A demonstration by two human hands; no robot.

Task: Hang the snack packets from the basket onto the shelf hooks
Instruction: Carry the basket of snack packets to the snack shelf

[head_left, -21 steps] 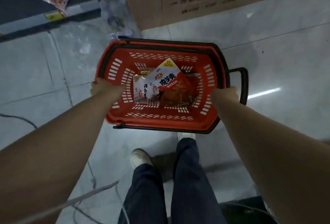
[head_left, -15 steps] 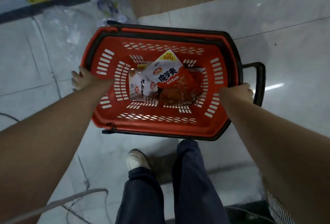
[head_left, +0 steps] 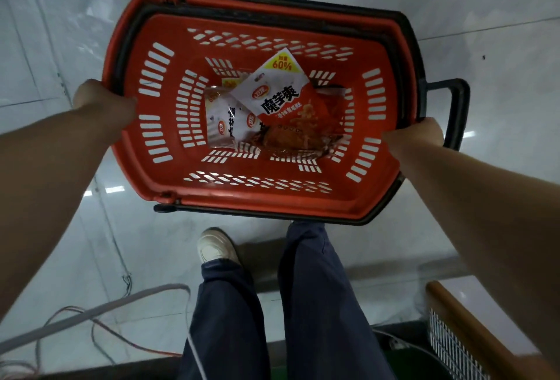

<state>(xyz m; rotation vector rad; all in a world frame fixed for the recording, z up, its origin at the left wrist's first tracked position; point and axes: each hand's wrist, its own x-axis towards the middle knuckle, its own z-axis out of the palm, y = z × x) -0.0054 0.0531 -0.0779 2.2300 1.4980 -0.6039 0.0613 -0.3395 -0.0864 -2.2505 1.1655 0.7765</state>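
Basket: red slotted plastic basket (head_left: 169,125) with black rim and black handles, held up above a pale tiled floor (head_left: 485,31)
Left hand: left hand (head_left: 101,101) grips the left rim, fingers curled over the edge
Right hand: right hand (head_left: 416,134) grips the right rim beside the black side handle (head_left: 454,113)
Packets: snack packets (head_left: 281,107) lie on the basket bottom, a red-and-white one on top, overlapping white ones at its left
Below: dark trouser legs (head_left: 312,304), one white shoe (head_left: 216,246), cables (head_left: 91,316) on the floor at lower left
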